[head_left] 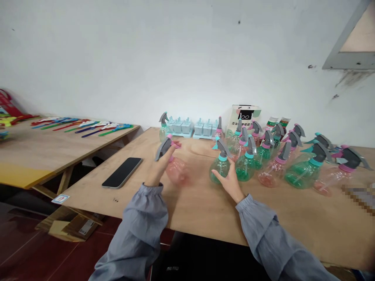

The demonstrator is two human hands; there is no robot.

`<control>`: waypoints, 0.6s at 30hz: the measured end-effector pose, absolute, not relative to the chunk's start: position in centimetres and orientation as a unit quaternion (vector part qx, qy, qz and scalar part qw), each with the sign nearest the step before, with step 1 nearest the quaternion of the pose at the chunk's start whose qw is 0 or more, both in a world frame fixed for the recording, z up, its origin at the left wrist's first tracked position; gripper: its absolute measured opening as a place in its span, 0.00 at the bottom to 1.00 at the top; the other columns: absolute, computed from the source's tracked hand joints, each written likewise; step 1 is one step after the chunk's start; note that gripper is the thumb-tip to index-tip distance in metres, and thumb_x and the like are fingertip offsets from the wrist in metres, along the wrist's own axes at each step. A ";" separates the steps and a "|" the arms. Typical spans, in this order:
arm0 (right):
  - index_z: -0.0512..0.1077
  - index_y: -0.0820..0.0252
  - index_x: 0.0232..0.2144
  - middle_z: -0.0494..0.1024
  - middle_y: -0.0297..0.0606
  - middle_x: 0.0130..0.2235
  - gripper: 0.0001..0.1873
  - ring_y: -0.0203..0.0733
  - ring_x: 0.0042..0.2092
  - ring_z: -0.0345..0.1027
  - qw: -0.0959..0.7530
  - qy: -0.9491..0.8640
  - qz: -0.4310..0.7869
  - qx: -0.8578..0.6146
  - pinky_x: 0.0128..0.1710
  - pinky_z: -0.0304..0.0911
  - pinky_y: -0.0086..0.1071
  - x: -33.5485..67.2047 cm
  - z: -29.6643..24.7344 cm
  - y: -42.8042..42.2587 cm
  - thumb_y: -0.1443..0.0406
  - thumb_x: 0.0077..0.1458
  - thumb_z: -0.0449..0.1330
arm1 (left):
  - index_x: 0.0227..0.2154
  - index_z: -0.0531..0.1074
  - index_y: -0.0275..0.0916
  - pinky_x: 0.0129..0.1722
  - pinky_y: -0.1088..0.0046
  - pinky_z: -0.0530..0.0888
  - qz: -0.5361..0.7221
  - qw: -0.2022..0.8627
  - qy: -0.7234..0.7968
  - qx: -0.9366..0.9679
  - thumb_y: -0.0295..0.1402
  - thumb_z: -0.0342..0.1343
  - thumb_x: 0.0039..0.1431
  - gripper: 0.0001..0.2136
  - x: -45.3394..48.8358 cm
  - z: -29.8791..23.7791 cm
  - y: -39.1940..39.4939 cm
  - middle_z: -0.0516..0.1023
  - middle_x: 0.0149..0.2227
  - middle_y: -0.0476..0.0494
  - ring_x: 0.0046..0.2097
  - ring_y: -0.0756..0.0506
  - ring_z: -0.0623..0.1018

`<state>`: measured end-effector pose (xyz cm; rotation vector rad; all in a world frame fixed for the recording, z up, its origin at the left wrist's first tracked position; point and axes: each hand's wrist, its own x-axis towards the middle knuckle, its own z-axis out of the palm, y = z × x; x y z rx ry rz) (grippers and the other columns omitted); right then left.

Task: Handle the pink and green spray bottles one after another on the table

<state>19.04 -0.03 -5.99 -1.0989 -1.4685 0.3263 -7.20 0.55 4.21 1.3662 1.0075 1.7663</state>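
Observation:
My left hand (160,166) is closed around the neck of a pink spray bottle (176,171) with a grey trigger head. That bottle is tilted, and its lower end is smeared by motion. To the right, my right hand (231,182) wraps a green spray bottle (217,166) with a turquoise collar, thumb across its front and fingers at its right side. This bottle looks upright on the wooden table (202,207). Right beside it stands another green spray bottle (244,168), part of a group of several pink and green ones.
A black phone (122,172) lies left of my left hand. Against the wall are a lone spray bottle (163,130), pale blue ice-pop moulds (186,127) and a printed box (234,117). A second table (35,150) at left bears colourful flat items.

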 end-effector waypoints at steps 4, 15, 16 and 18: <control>0.57 0.59 0.61 0.66 0.53 0.61 0.43 0.56 0.64 0.61 0.598 -0.633 0.136 -0.472 0.66 0.56 0.54 19.0 -6.1 0.0 0.46 0.51 0.66 | 0.34 0.80 0.37 0.29 0.73 0.72 0.688 0.183 0.487 0.506 0.40 0.68 0.48 0.13 -12.7 4.8 3.8 0.82 0.37 0.43 0.36 0.43 0.79; 0.57 0.58 0.60 0.68 0.52 0.60 0.43 0.56 0.63 0.63 0.590 -0.634 0.154 -0.475 0.64 0.58 0.55 18.8 -6.3 -0.2 0.45 0.50 0.66 | 0.35 0.76 0.34 0.47 0.65 0.75 0.677 0.079 0.536 0.498 0.42 0.66 0.49 0.17 -18.1 0.9 10.8 0.80 0.36 0.40 0.42 0.41 0.79; 0.57 0.58 0.60 0.68 0.52 0.60 0.43 0.56 0.63 0.63 0.591 -0.634 0.154 -0.474 0.64 0.58 0.55 18.8 -6.3 -0.2 0.45 0.50 0.66 | 0.39 0.75 0.34 0.50 0.63 0.74 0.658 0.078 0.547 0.511 0.42 0.65 0.49 0.18 -18.2 0.4 10.5 0.80 0.40 0.38 0.46 0.40 0.79; 0.58 0.58 0.60 0.68 0.52 0.60 0.42 0.56 0.62 0.63 0.591 -0.637 0.155 -0.471 0.63 0.59 0.55 18.8 -6.3 -0.2 0.46 0.50 0.66 | 0.47 0.71 0.35 0.56 0.58 0.71 0.604 0.079 0.580 0.541 0.43 0.65 0.50 0.24 -18.6 -0.6 9.5 0.77 0.51 0.34 0.55 0.36 0.76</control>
